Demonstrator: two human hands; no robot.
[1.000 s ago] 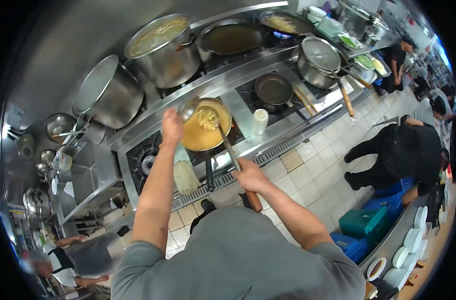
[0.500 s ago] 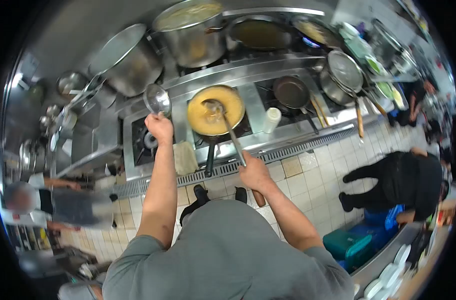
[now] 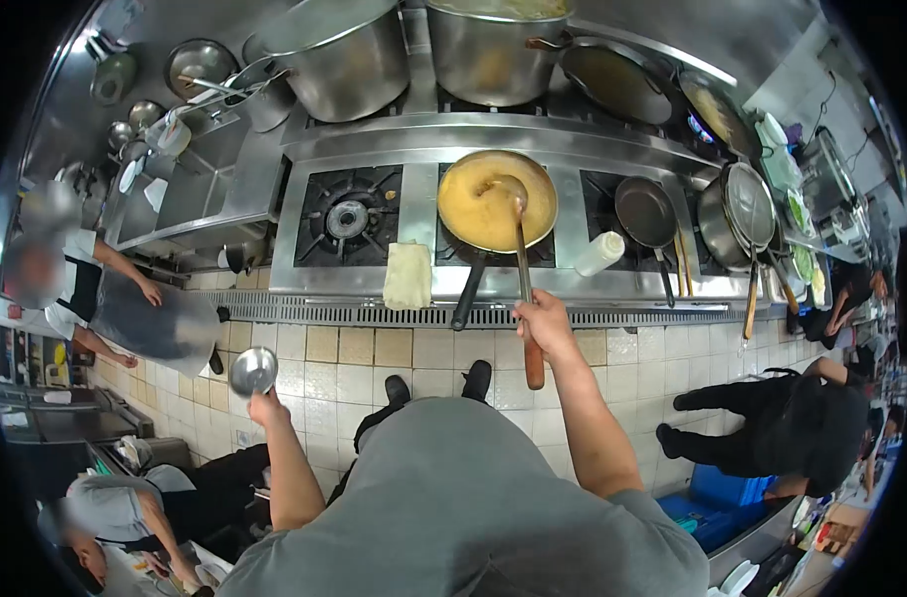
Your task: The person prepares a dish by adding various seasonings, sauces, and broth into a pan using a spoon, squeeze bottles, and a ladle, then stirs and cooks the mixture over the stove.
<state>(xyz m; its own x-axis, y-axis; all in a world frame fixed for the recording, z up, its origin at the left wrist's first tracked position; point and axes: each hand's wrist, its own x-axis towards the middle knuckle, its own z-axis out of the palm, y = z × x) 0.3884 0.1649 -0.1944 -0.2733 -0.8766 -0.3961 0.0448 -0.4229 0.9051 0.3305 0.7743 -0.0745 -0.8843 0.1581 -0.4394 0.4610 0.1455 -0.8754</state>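
My right hand (image 3: 545,322) is closed around a long ladle (image 3: 524,267) with a wooden grip end. The ladle's head rests in yellow liquid (image 3: 473,212) inside a frying pan (image 3: 462,303), whose black handle points toward me. Off to the left, away from the stove, my left hand (image 3: 266,406) holds a small metal bowl (image 3: 253,370) over the floor. What the bowl contains, if anything, I cannot make out. A folded cloth (image 3: 407,277) lies on the stove's front, left of the pan handle. To the pan's right is a white squeeze bottle (image 3: 601,254).
Large stockpots (image 3: 350,70) stand on the rear burners. A dark skillet (image 3: 646,212) and a pot topped with a strainer (image 3: 749,204) are on the right. People in aprons (image 3: 145,323) are at the left, and a person in black (image 3: 782,428) bends at the right.
My left hand has swung the bowl from above the stove, beside the pan, back and left over the floor. My right hand still grips the ladle in the pan. The view has shifted.
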